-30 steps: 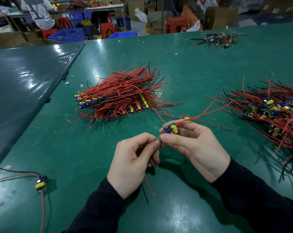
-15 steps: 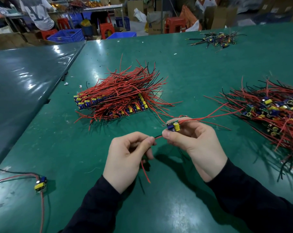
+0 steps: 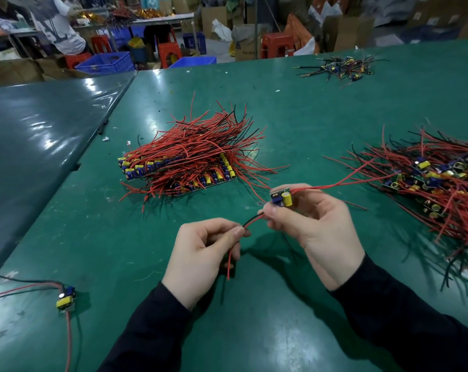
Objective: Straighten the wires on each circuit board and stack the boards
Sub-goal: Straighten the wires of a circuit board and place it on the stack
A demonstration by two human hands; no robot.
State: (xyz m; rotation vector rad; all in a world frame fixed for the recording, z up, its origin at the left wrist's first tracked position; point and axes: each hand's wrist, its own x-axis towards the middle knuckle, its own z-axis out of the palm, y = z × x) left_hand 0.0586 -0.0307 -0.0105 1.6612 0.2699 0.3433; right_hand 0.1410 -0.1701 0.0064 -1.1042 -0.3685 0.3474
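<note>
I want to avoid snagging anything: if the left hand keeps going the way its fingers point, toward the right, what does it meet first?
Probably the right hand, which holds the circuit board; depth is unclear.

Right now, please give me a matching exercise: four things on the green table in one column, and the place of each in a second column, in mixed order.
Things:
1. circuit board
2. neat stack of boards
3. loose heap of boards
4. single board

Places:
A. lying alone near the table's left edge
B. far right of the table
C. in the grip of the right hand
D. middle of the table, beyond both hands

Pairs: 1-C, 2-D, 3-B, 4-A
</note>
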